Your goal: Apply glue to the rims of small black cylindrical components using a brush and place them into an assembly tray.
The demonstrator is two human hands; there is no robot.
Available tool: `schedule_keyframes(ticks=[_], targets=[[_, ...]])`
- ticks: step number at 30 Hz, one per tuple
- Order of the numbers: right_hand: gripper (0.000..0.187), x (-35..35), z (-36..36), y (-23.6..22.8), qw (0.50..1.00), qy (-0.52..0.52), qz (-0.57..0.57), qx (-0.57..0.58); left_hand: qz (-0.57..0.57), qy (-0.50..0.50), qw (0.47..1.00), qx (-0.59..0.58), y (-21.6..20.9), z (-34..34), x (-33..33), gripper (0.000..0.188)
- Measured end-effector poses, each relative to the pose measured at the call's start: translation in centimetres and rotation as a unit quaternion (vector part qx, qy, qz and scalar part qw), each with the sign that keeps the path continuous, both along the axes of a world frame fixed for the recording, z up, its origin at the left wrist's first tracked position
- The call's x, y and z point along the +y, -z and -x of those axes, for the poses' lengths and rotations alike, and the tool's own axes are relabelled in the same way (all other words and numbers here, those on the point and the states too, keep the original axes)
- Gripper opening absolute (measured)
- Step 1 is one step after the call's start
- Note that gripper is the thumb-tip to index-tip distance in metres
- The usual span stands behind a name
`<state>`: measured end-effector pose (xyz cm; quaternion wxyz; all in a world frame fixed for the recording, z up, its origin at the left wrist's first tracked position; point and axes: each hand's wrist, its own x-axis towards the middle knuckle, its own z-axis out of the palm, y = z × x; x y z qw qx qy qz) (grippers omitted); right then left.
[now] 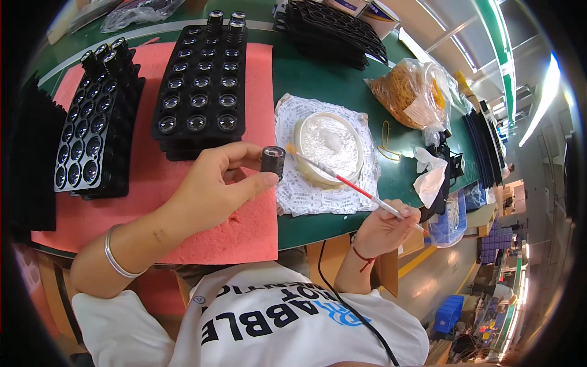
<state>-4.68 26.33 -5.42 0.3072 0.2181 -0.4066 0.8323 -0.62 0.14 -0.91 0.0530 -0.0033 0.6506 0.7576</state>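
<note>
Bright, cool light filled the scene, a long white tube lamp flaring into a blown-out streak at far right. Glare whitened the glossy clear substance in the shallow round white dish; glints dotted the round clear lenses on black plastic trays. The bare left hand looked sharp, the blue plastic crate at right softer. Fisheye distortion curved the green tabletop within a black surround.

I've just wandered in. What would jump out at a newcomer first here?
Probably the bright pink foam mat on the left, bearing black trays filled with shiny, glass-topped pieces. Next, at the center, the left hand grips a small black cylinder, while the right hand holds a slim red-and-white brush across a round, glossy-filled dish.
</note>
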Motion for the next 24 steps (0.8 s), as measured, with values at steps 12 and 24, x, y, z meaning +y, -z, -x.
schedule_keyframes(ticks=[12, 24], targets=[[0.028, 0.1, 0.2, -0.2, 0.997, -0.029, -0.062, 0.030, 0.052, -0.011, 0.999, 0.001, -0.3, -0.1, 0.1, 0.025], [0.026, -0.1, 0.1, -0.2, 0.999, 0.010, -0.029, 0.013, 0.035, 0.015, 0.999, -0.037, -1.2, -0.4, 0.2, 0.022]])
